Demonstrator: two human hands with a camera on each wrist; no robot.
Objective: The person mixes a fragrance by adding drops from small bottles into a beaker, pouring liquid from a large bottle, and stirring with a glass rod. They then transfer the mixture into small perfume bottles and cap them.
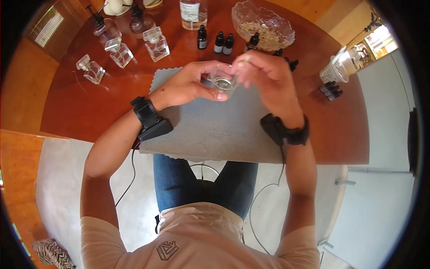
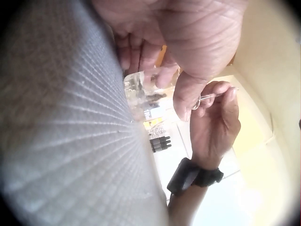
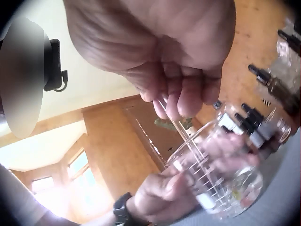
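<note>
My left hand [image 1: 190, 85] holds a small clear glass beaker [image 1: 224, 84] between thumb and fingers, above the grey textured mat [image 1: 210, 130]. Printed graduation lines show on the beaker's wall in the right wrist view, and a little clear liquid sits at its bottom. With its fingertips, my right hand [image 1: 271, 78] pinches a thin clear stirring rod [image 3: 180, 128]. The rod slants down through the beaker's mouth, its lower part seen through the glass. In the left wrist view the right hand [image 2: 211, 127] is beyond the left thumb, with the rod's upper end between its fingers.
Square glass perfume bottles [image 1: 157, 48] stand at the left, behind them dark-topped pump bottles [image 1: 141, 24]. Several small black-capped bottles [image 1: 219, 42], a large labelled bottle [image 1: 190, 12] and a glass bowl [image 1: 239, 20] of dried bits line the back. At right is a plastic cup [image 1: 333, 73].
</note>
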